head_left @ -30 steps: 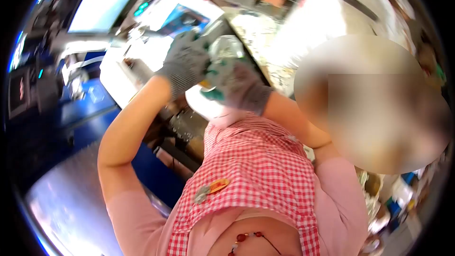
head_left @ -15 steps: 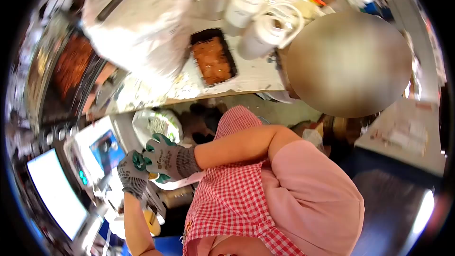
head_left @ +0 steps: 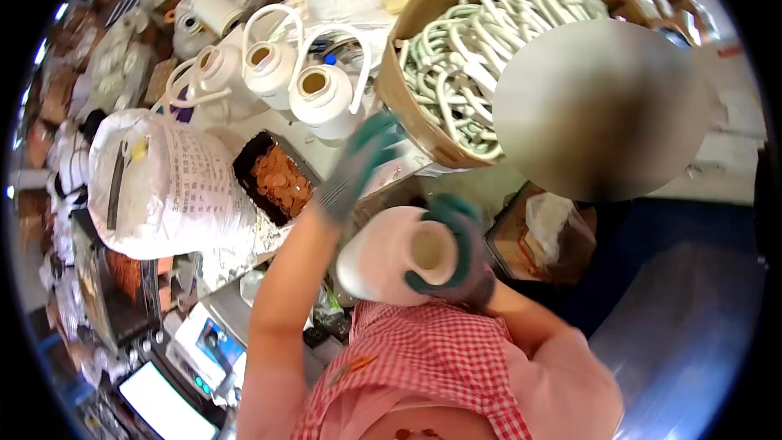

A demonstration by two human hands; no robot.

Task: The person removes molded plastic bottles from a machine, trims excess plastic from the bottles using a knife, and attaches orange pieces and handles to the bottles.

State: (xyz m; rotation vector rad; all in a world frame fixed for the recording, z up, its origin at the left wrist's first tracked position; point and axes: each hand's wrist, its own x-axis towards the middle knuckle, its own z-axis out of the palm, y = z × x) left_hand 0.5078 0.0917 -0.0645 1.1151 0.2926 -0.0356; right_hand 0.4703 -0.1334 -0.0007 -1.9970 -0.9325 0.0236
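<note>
My left hand (head_left: 362,165), in a grey and green glove, is stretched out between the white jugs and the cardboard box, its fingers extended and slightly blurred. Nothing shows in it. My right hand (head_left: 463,251), gloved the same way, is wrapped round the neck end of a white bottle-shaped body (head_left: 375,259). The body lies tilted in front of my checked apron with its round opening facing up. Just beyond my left hand stands a white jug with a curved handle (head_left: 324,112). Long white curved handles (head_left: 464,49) fill the cardboard box (head_left: 399,85).
A black tray (head_left: 254,161) of copper-coloured discs (head_left: 281,179) sits beside a large white sack (head_left: 183,183). More jugs (head_left: 269,73) stand behind. A lit screen (head_left: 167,403) is at lower left. A box with a plastic bag (head_left: 547,224) is low at right; a blurred oval hides part of the view.
The view has swung towards the jugs and the handle box. My hands, together earlier, are now apart: the left has reached out, and the right holds the white body.
</note>
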